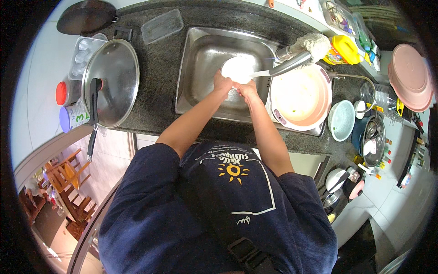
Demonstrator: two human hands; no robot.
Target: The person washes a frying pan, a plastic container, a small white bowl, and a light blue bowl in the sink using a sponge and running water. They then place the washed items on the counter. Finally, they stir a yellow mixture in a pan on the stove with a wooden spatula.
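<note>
Over the stainless-steel sink (205, 68) I hold a round bowl (237, 68), so bright that its inside is washed out white. My left hand (222, 84) grips its near left edge. At the near right edge, my right hand (247, 90) has its fingers curled against the rim; some fingertips are hidden. A pale stream, apparently water, runs from the metal faucet (291, 64) towards the bowl's right side. Right of my hands, a pink basin (316, 102) rests over the sink's right part, with a small green scrap inside.
On the left stand a large glass pan lid (118, 82), an egg carton (82, 56) and a red-capped jar (61, 93). A clear plastic container (162, 26) lies behind. To the right are a yellow detergent bottle (344, 49), a pale green colander (342, 120) and a steel bowl of utensils (373, 156).
</note>
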